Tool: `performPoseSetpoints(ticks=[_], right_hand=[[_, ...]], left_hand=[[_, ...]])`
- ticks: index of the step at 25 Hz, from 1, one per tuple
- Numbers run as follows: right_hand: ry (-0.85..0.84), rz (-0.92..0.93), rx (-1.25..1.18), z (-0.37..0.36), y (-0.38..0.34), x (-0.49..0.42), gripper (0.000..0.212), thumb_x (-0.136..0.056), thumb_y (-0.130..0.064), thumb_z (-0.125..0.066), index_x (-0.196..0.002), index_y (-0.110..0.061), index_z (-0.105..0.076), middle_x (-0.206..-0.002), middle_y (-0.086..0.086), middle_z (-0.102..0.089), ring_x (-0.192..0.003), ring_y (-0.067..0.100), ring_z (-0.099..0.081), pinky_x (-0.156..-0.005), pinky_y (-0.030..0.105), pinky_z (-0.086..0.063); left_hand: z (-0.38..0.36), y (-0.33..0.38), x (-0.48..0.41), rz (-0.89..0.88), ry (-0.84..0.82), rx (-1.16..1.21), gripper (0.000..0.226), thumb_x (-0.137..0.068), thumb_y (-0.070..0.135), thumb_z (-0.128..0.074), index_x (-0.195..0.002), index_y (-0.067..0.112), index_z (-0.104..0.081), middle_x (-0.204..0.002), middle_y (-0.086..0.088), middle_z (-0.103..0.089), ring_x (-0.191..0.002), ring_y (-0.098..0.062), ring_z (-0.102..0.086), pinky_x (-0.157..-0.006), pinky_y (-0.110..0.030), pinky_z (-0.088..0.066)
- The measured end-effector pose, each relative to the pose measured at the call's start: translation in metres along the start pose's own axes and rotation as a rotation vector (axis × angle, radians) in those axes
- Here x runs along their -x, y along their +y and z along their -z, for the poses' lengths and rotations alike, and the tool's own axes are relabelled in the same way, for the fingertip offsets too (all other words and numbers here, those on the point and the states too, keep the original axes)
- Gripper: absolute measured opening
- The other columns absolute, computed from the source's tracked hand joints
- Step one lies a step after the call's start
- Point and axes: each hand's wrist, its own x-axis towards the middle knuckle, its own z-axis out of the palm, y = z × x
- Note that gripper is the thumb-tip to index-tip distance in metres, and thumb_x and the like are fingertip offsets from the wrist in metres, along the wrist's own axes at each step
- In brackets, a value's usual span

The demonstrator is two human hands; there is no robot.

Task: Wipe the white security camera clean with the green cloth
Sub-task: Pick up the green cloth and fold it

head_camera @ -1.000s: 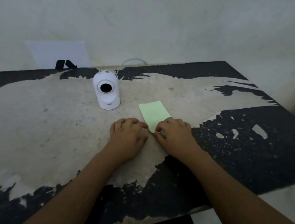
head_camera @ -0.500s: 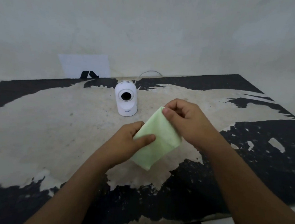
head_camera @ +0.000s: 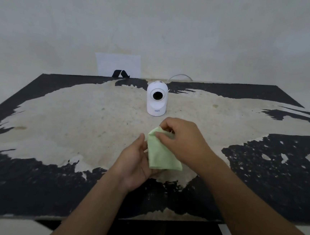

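Note:
The white security camera [head_camera: 156, 99] stands upright on the table's far middle, its dark lens facing me, with a thin white cable [head_camera: 180, 76] arching behind it. I hold the folded pale green cloth [head_camera: 161, 154] just above the table, a short way in front of the camera. My left hand [head_camera: 136, 162] cups the cloth from below and the left. My right hand [head_camera: 183, 142] pinches its top edge. Neither hand touches the camera.
The worn table [head_camera: 65, 128] has black paint peeled away to a pale middle patch. A white sheet with a black mark [head_camera: 119, 65] leans on the wall behind it. The table's near edge runs just below my forearms.
Both hands lifted the cloth off the table and drew it up between them. Since half a second ago the right hand has shifted its pinch along the cloth's top.

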Motion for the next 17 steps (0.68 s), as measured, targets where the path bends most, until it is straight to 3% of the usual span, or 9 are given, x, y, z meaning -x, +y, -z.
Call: performPoseSetpoints(ticks=[4,7,9,11,12,15,17], right_hand=[[-0.091,0.146,0.377,-0.007,-0.016,0.026,0.023,-0.091,-0.038,-0.05,-0.103,-0.023,-0.063,-0.098,-0.001,-0.063,-0.094,0.022,-0.054,-0.08,0.036,-0.038],[-0.179,0.135,0.411,-0.007,-0.013,0.039,0.033,-0.089,-0.051,-0.049,-0.112,-0.033,-0.063,-0.112,-0.008,-0.06,-0.109,0.018,-0.046,-0.089,0.036,-0.029],[-0.071,0.019,0.064,-0.002,-0.007,0.045,0.033,-0.084,-0.054,-0.055,-0.109,-0.035,-0.065,-0.114,-0.012,-0.059,-0.11,0.011,-0.047,-0.094,0.032,-0.032],[0.161,-0.161,-0.333,0.003,0.006,0.039,0.026,-0.087,-0.049,-0.055,-0.106,-0.034,-0.063,-0.111,-0.014,-0.061,-0.106,0.008,-0.055,-0.086,0.026,-0.04],[0.165,-0.271,-0.508,0.005,0.011,0.032,0.027,-0.088,-0.047,-0.054,-0.108,-0.031,-0.061,-0.111,-0.013,-0.062,-0.106,0.008,-0.057,-0.085,0.026,-0.042],[-0.111,-0.454,-1.02,0.002,0.024,0.015,0.044,-0.079,-0.052,-0.058,-0.114,-0.025,-0.059,-0.109,-0.005,-0.065,-0.104,0.017,-0.06,-0.095,0.04,-0.044],[-0.184,-0.418,-1.136,-0.004,0.03,0.008,0.036,-0.075,-0.04,-0.067,-0.107,-0.022,-0.065,-0.101,-0.002,-0.07,-0.097,0.019,-0.063,-0.096,0.044,-0.045]], left_hand=[[0.001,0.004,0.004,-0.032,-0.055,0.167,0.067,-0.094,0.052,-0.034,-0.12,-0.006,-0.056,-0.107,-0.025,-0.067,-0.091,-0.032,-0.067,-0.081,-0.042,-0.057],[-0.003,0.006,0.009,-0.068,-0.061,0.113,0.05,-0.096,0.035,-0.04,-0.113,-0.008,-0.059,-0.098,-0.021,-0.069,-0.08,-0.027,-0.07,-0.07,-0.035,-0.058],[-0.007,0.008,0.009,-0.133,-0.026,0.04,0.038,-0.097,0.02,-0.039,-0.111,-0.007,-0.062,-0.104,-0.021,-0.069,-0.09,-0.029,-0.068,-0.076,-0.036,-0.057],[-0.009,0.013,0.009,-0.208,-0.02,-0.034,0.036,-0.098,0.015,-0.036,-0.115,-0.005,-0.061,-0.114,-0.022,-0.067,-0.104,-0.031,-0.064,-0.085,-0.04,-0.054],[-0.011,0.016,0.009,-0.238,-0.025,-0.087,0.036,-0.098,0.015,-0.035,-0.116,-0.004,-0.06,-0.116,-0.022,-0.067,-0.105,-0.032,-0.063,-0.087,-0.042,-0.054],[-0.019,0.029,0.008,-0.286,-0.076,-0.281,0.034,-0.098,0.016,-0.037,-0.115,0.001,-0.062,-0.115,-0.02,-0.068,-0.1,-0.03,-0.065,-0.084,-0.042,-0.055],[-0.025,0.038,0.006,-0.318,-0.071,-0.413,0.031,-0.098,0.018,-0.04,-0.11,0.006,-0.066,-0.111,-0.015,-0.07,-0.094,-0.026,-0.066,-0.083,-0.04,-0.055]])
